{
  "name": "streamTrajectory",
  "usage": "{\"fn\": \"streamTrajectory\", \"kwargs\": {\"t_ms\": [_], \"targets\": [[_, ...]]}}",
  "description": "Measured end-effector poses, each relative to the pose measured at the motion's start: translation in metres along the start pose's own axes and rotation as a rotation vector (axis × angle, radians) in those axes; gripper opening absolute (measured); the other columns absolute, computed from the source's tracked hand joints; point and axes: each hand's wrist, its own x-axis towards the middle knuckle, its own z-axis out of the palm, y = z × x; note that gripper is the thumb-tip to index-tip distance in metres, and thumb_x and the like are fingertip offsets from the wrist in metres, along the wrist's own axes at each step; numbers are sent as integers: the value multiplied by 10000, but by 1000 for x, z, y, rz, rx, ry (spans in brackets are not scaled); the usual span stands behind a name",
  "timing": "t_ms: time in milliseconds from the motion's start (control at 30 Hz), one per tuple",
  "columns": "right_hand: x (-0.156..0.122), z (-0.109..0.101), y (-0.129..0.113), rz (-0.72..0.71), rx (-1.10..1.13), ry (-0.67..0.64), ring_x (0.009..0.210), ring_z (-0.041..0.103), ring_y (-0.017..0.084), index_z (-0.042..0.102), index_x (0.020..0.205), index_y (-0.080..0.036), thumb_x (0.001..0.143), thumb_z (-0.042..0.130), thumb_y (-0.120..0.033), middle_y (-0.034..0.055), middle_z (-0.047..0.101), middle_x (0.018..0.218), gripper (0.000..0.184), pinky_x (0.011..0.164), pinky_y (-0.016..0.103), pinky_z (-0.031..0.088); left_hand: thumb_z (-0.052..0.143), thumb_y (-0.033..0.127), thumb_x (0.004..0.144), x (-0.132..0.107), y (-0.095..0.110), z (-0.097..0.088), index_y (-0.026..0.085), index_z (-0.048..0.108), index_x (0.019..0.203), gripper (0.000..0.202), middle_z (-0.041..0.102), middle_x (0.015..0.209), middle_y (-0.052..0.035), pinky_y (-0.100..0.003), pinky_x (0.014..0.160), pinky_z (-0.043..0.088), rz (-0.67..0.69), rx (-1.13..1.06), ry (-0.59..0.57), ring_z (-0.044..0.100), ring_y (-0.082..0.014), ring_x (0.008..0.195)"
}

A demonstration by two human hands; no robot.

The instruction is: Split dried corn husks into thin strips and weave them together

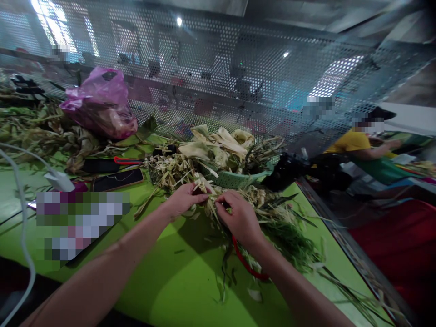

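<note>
My left hand point(186, 198) and my right hand point(237, 212) work close together above the green table. Both are closed, fingertips pinching pale dry plant strips point(203, 184) that look like husk. How the strips run between the fingers is partly hidden. Just behind the hands, a light green basket point(235, 180) holds crumpled pale husks point(226, 144). Cut plant bits point(170, 171) are heaped to its left. Below my right wrist lies a curved red band point(245, 265), partly covered by the forearm. Feathery green sprigs point(294, 243) lie to the right of that wrist.
To the left lie a phone point(117, 180), a red-handled tool point(127, 161), a white charger point(59, 180) and its cable point(23, 231). A pink plastic bag point(98, 104) sits among dry leaves. A perforated metal screen point(211, 68) stands behind. A person in yellow point(350, 143) is at right.
</note>
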Motion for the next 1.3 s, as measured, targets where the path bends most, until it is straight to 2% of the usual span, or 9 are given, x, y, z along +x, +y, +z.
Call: {"fn": "streamTrajectory", "kwargs": {"t_ms": [233, 367, 433, 567, 700, 933, 1167, 1300], "targets": [[0, 0, 2, 25, -21, 9, 744, 535, 170, 544, 733, -192, 812, 502, -174, 39, 572, 789, 91, 681, 267, 393, 792, 288, 589, -4, 2, 0, 135, 677, 873, 343, 648, 785, -46, -199, 646, 432, -96, -70, -23, 558, -93, 673], [-1, 2, 3, 26, 33, 22, 734, 531, 168, 556, 751, -190, 809, 508, -170, 36, 575, 780, 78, 675, 267, 385, 757, 338, 641, -6, 0, 2, 135, 659, 934, 370, 617, 736, -29, -191, 594, 421, -136, -107, 39, 537, -77, 614], [-2, 3, 3, 20, 66, 5, 714, 521, 166, 560, 750, -191, 791, 535, -176, 29, 568, 755, 51, 651, 261, 377, 752, 348, 647, -6, -2, 3, 147, 647, 965, 391, 605, 724, -15, -191, 591, 418, -131, -115, 65, 531, -70, 601], [-2, 4, 2, 46, 88, -9, 679, 501, 156, 563, 737, -192, 769, 559, -177, 12, 549, 712, 36, 618, 250, 358, 795, 276, 591, -5, -5, 2, 155, 645, 957, 414, 625, 778, -16, -205, 657, 432, -89, -133, 30, 550, -76, 654], [-2, 6, 3, 74, 120, -16, 662, 496, 153, 554, 719, -192, 800, 550, -238, 7, 548, 690, 93, 605, 247, 357, 788, 260, 595, -3, -6, 1, 114, 671, 840, 308, 646, 797, -46, -216, 689, 436, -96, -117, 34, 559, -83, 674], [-2, 6, 1, 41, 104, -76, 645, 478, 142, 529, 708, -191, 834, 546, -322, -3, 522, 672, 182, 591, 245, 342, 801, 244, 573, -3, -4, 4, 127, 652, 876, 357, 659, 799, -33, -227, 714, 459, -77, -150, 70, 592, -100, 697], [-2, 2, 0, 70, 243, -50, 700, 513, 158, 573, 720, -192, 891, 459, -310, 12, 554, 708, 238, 651, 269, 382, 797, 227, 576, -5, -1, 3, 134, 667, 907, 368, 655, 815, -40, -210, 698, 453, -100, -141, 45, 592, -93, 703], [1, 0, 8, 68, 219, -11, 698, 519, 163, 565, 698, -194, 885, 476, -294, 7, 545, 692, 230, 662, 275, 385, 770, 212, 605, -6, 3, 3, 146, 683, 912, 326, 653, 812, -42, -205, 688, 446, -154, -145, 25, 589, -92, 693]]}}
